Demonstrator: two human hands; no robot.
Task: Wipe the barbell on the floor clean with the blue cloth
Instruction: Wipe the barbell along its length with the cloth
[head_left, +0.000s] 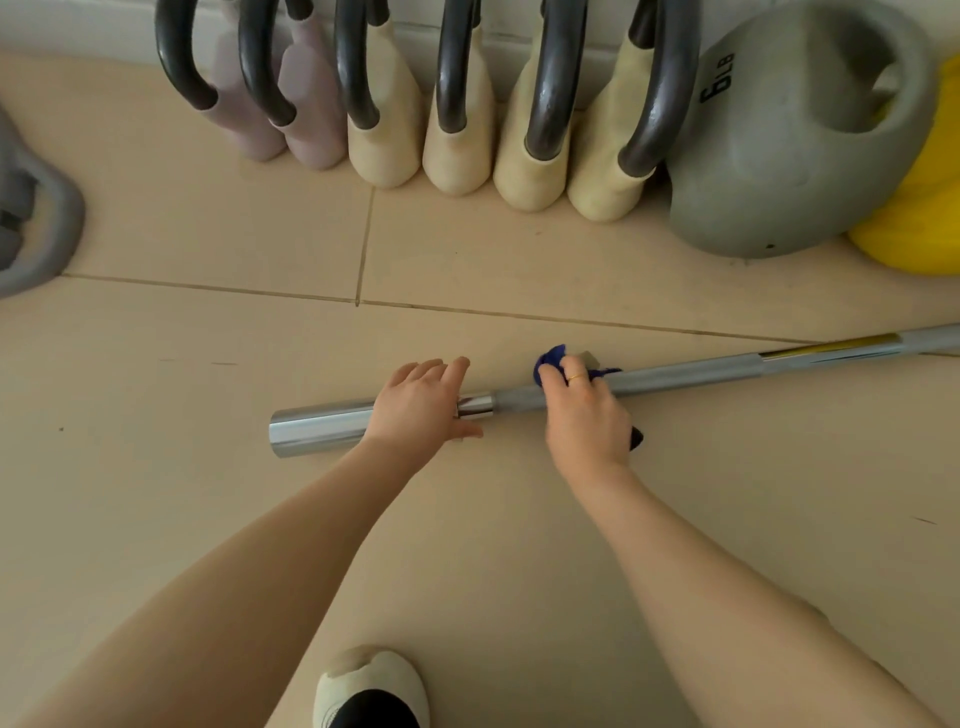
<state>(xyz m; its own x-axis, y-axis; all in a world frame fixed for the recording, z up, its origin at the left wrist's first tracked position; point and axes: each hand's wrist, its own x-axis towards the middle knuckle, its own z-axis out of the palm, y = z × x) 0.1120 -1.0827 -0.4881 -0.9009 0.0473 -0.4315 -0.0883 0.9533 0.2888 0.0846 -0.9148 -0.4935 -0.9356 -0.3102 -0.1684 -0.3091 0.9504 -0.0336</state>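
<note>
item: long silver steel barbell (675, 370), lying on the beige tiled floor (208, 519), running from centre out toward 3 o'clock. we note our left hand (421, 408) laid flat on its chrome sleeve end, fingers (441, 370) straight and slightly spread. our right hand (584, 415), at 3 o'clock of the left, grips the crumpled blue cloth (553, 360) round the shaft, fingers curled over it. at 12 o'clock, along the wall: a row of cream and mauve kettlebells with dark handles (457, 119); at 2 o'clock, a grey 6 lb kettlebell (769, 171).
</note>
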